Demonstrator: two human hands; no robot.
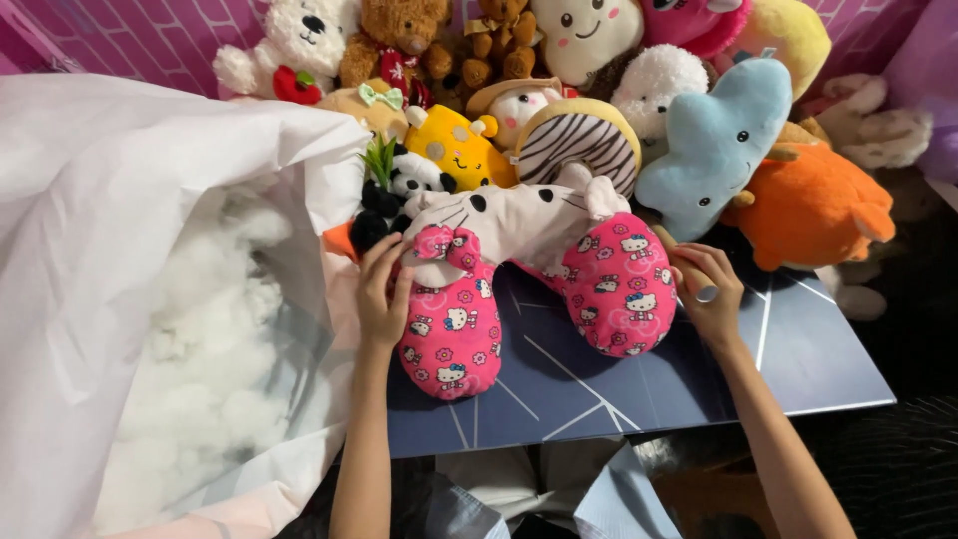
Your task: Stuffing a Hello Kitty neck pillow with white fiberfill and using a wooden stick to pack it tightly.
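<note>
One big white bag (pixel 90 200) lies open on the left, full of white fluff (pixel 210 339). Next to it, the left hand (pixel 382 289) grips one end of a pink cat pillow (pixel 519 279). The pillow lies on one dark blue board (pixel 599 389). The right hand (pixel 711 291) is closed around one stick (pixel 689 269) beside the pillow's other end. Behind sits a pile of soft toys: one blue star (pixel 714 145), one orange toy (pixel 813 205), one brown bear (pixel 399 35).

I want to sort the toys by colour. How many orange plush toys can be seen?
1. The orange plush toy lies at the right side of the pile, beside the light blue plush toy. More may be hidden under the other toys.
</note>
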